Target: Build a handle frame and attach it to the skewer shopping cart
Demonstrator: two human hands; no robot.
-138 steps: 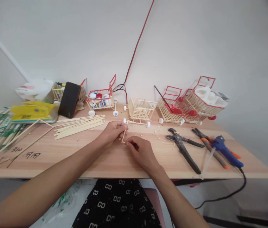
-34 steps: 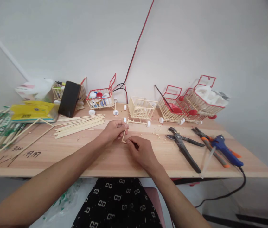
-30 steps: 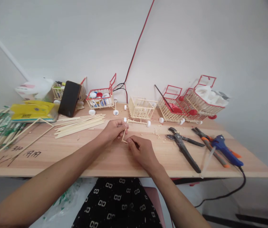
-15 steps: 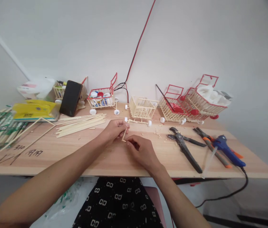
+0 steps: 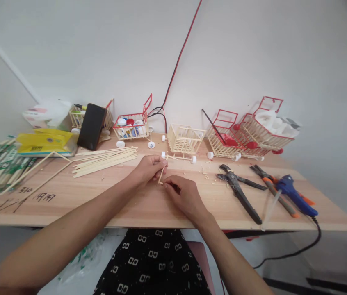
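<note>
Here, thin pale wooden stick (image 5: pixel 160 176) between hands.

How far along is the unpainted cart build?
Done: the bare wooden basket stands near the wall, with a wheeled axle in front. Three red-trimmed carts sit finished; one is. In hand: left hand and right hand pinch a small stick piece. Left: that piece is not on the basket; it has no handle. Uncut sticks and glue gun lie idle.
</note>
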